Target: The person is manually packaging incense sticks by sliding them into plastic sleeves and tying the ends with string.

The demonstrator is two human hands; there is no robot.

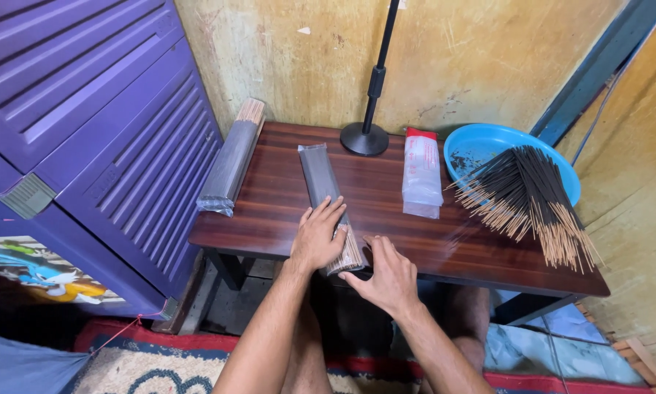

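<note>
Where the left hand [317, 235] lies flat, fingers spread, it hides the near part of a long clear sleeve of dark incense sticks [325, 188] on the wooden tabletop [269, 211]. Right hand [388, 273]: loosely curled against the bundle's bare ends at the front edge; whether it grips is unclear. Second filled sleeve [231, 162]: leaning off the left edge. Flat clear packet, red-topped [422, 173]: centre-right. Loose sticks [532, 201]: fanned from a blue basin [481, 142].
</note>
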